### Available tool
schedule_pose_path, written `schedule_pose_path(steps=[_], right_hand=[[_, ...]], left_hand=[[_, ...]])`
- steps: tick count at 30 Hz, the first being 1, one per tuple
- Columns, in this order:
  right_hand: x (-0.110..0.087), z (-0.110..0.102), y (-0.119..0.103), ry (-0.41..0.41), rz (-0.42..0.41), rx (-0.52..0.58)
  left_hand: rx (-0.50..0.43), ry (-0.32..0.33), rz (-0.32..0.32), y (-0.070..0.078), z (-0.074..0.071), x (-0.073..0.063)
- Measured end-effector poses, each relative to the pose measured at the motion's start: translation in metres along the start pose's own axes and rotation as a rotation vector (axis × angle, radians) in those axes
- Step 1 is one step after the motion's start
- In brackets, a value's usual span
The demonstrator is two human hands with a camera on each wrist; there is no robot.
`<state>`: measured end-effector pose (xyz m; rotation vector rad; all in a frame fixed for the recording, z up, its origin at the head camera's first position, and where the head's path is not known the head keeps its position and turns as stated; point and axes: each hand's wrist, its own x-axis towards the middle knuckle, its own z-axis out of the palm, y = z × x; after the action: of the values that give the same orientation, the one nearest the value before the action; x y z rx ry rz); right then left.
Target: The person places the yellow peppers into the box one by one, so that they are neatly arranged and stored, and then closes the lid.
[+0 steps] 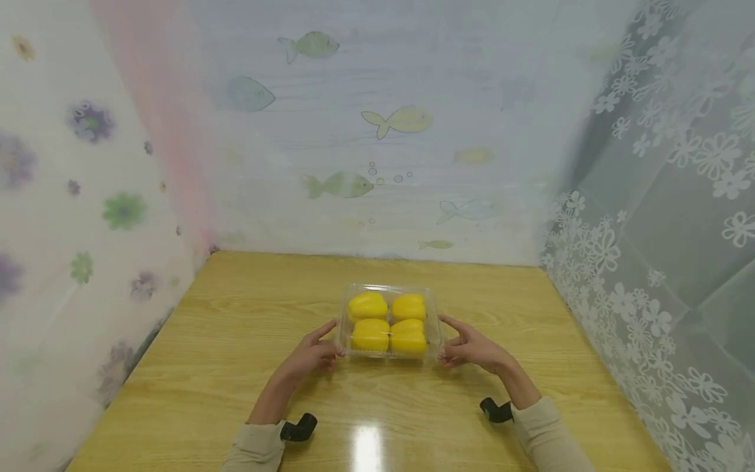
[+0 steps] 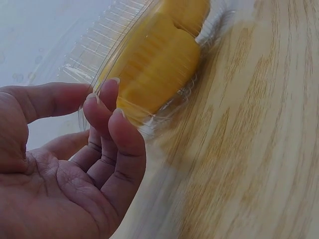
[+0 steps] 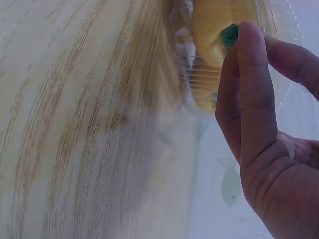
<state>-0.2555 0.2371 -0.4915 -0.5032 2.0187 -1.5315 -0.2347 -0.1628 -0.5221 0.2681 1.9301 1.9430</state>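
A clear plastic box [image 1: 388, 354] with ribbed walls is in the middle of the head view, its lid down. Several yellow bell peppers [image 1: 369, 335] lie inside it in two rows; a green stem [image 3: 229, 36] shows on one in the right wrist view. My left hand [image 1: 310, 354] pinches the box's rim at the left side, fingers curled at the edge. On the opposite side my right hand [image 1: 472, 347] grips the rim between thumb and fingers. Whether the box touches the table or is slightly lifted, I cannot tell.
Under the box is a wood-grain table [image 1: 236, 308]. A wall with fish drawings [image 1: 407, 120] stands behind it, a flowered sheet [image 1: 124, 210] at the left and a lace-patterned curtain [image 1: 655, 282] at the right. Each wrist carries a black camera mount [image 1: 299, 427].
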Motion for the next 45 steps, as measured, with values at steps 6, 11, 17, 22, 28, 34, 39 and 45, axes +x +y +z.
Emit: schedule_pose_path(steps=[6,11,17,22,28,34,39,45], right_hand=[[-0.0007,-0.0011,0.0012,-0.002,-0.006,0.005],[-0.0009,-0.0005,0.0013,-0.005,-0.003,0.014],[0.0021,0.0013,0.0011,0.011,0.018,0.035],[0.003,0.0018,0.0002,0.026,0.025,0.042],[0.002,0.0016,0.0009,0.018,0.014,0.049],[0.0016,0.0033,0.0007,0.025,0.01,0.058],[0.0022,0.0047,-0.0001,0.029,0.01,0.064],[0.0022,0.0048,0.0012,0.037,0.003,0.043]], left_hand=[[-0.01,-0.005,0.009,0.0013,0.0007,-0.0001],[-0.005,0.006,0.006,0.003,0.002,-0.0008],[0.003,0.021,0.004,0.0043,0.0032,-0.0008],[0.009,0.027,0.005,0.0043,0.0028,-0.0008],[0.006,0.02,0.012,0.0031,0.0031,-0.0015],[-0.001,0.031,0.022,0.0013,0.0039,-0.0004],[-0.013,0.049,0.024,-0.0009,0.0052,0.0016],[-0.017,0.034,0.013,-0.0017,0.004,0.0016]])
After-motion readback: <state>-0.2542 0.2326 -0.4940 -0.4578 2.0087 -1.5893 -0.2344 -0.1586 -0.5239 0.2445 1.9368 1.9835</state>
